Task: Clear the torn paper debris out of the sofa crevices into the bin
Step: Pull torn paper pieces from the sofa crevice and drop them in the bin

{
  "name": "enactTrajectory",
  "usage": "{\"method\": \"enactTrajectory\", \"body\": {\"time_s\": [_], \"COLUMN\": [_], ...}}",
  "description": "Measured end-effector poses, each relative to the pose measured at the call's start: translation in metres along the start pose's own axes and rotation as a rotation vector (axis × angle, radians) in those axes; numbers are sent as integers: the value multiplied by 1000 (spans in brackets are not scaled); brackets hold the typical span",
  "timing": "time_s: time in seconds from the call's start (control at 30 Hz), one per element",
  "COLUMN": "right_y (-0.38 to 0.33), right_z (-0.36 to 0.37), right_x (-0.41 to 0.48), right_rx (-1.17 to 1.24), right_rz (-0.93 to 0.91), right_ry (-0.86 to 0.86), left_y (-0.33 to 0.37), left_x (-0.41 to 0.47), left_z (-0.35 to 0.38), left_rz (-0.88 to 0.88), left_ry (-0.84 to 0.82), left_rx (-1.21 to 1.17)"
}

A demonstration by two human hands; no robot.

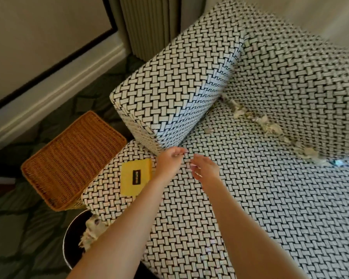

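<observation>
Torn paper debris [268, 125] lies in a ragged line along the crevice between the woven black-and-white sofa seat [270, 198] and its backrest, from the armrest corner down to the right. One small scrap [208, 129] sits alone on the seat. The dark round bin [69, 244] stands on the floor at the sofa's front left corner, with paper shreds [91, 230] inside it. My left hand [170, 161] and right hand [207, 170] hover close together over the seat near the armrest. Their fingers are loosely curled, and I see nothing in either hand.
A yellow box [136, 177] lies on the seat's left edge, just left of my left hand. A wicker basket lid [73, 160] leans beside the sofa above the bin. The big woven armrest [175, 93] rises behind my hands. A small teal object [337, 163] sits in the crevice at right.
</observation>
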State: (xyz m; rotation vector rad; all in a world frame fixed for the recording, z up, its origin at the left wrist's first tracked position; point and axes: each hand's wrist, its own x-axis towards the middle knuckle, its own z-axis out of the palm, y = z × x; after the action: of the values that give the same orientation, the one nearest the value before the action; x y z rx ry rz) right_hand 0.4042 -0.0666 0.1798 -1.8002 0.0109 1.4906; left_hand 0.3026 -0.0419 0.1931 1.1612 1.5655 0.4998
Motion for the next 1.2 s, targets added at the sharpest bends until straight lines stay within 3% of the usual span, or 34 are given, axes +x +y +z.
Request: {"method": "enactTrajectory", "body": {"time_s": [0.27, 0.37, 0.57, 0.67, 0.8, 0.87, 0.93, 1.2], "right_y": [-60, -69, -77, -79, -80, -79, -79, -84], "right_z": [-13, -13, -3, 15, 35, 40, 44, 48], "right_x": [75, 102, 138, 136, 146, 150, 152, 160], "right_rx": [-115, -324, -769, -981, -1266, -1337, -1365, -1424], "right_rz": [-224, -387, -596, -694, -630, -601, -586, -616], "right_ry": [105, 234, 221, 178, 178, 185, 213, 254], "left_y": [32, 33, -14, -33, -37, -33, -34, -28], "left_x": [59, 78, 98, 94, 115, 125, 129, 129], "left_z": [62, 82, 99, 103, 88, 78, 72, 83], "left_rz": [0, -13, 230, 259, 200, 93, 73, 65], "left_ry": [-9, -16, -61, -139, -237, -285, -243, -78], "left_rx": [127, 136, 588, 665, 584, 394, 228, 171]}}
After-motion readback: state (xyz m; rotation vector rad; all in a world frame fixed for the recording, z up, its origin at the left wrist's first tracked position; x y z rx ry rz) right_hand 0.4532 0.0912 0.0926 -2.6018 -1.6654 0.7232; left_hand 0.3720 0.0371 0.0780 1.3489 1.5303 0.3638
